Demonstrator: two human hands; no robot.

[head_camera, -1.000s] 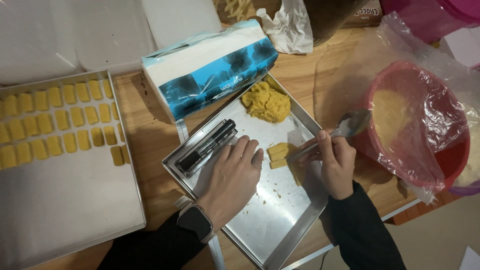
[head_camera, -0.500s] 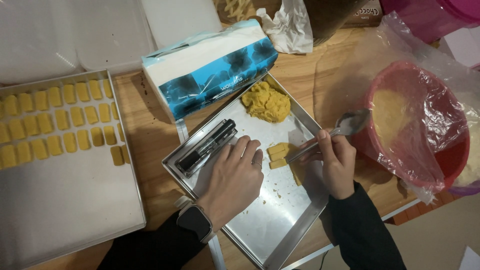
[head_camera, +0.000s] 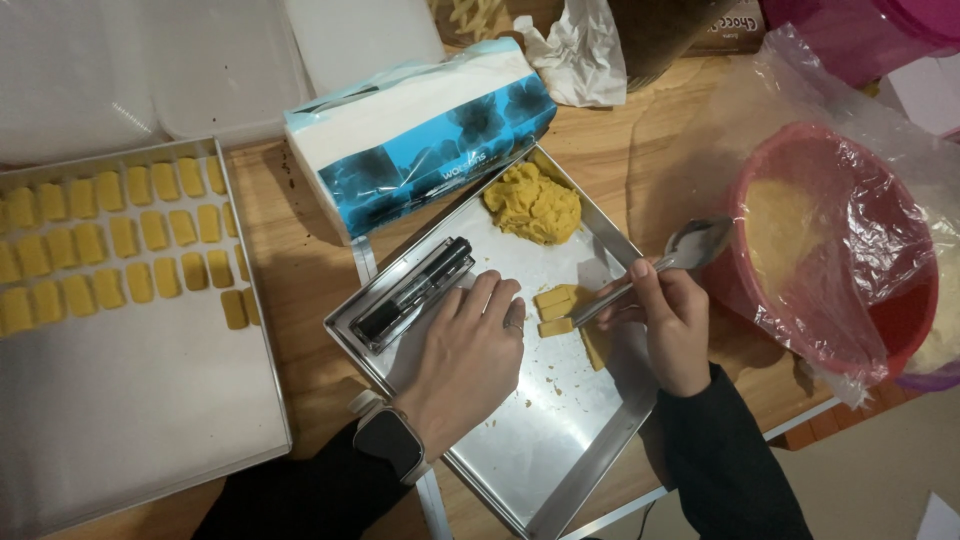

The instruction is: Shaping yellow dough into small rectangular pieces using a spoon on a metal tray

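A: Head view, quick: what's the right hand [head_camera: 672, 322] doing?

B: Fingers are clenching round a spoon [head_camera: 655, 268], bowl end up toward the red bowl [head_camera: 800, 215], handle tip pressing at the cut dough pieces [head_camera: 556, 310] in the steel tray [head_camera: 560, 470].

A: And the left hand [head_camera: 468, 362]?

B: It's lying flat on the tray floor, fingers spread & released, gripping nothing. Fingertips are sitting just beside the pieces, and a black marker [head_camera: 412, 292] is lying just beyond them.

A: Risks?

B: Imo the handle is skidding-prone on bare metal; too much push and it's squashing a piece or jabbing the left fingertips, since they're so near. Also the tray is overhanging the surface [head_camera: 300, 300] edge at the near corner, so leaning on it could be tipping it.

A: Rest of the dough?

B: Lump [head_camera: 533, 205] is sitting at the tray's far corner, by the tissue pack [head_camera: 420, 135]. Rows of finished pieces are lying on the big tray [head_camera: 150, 420] to the left, well apart.
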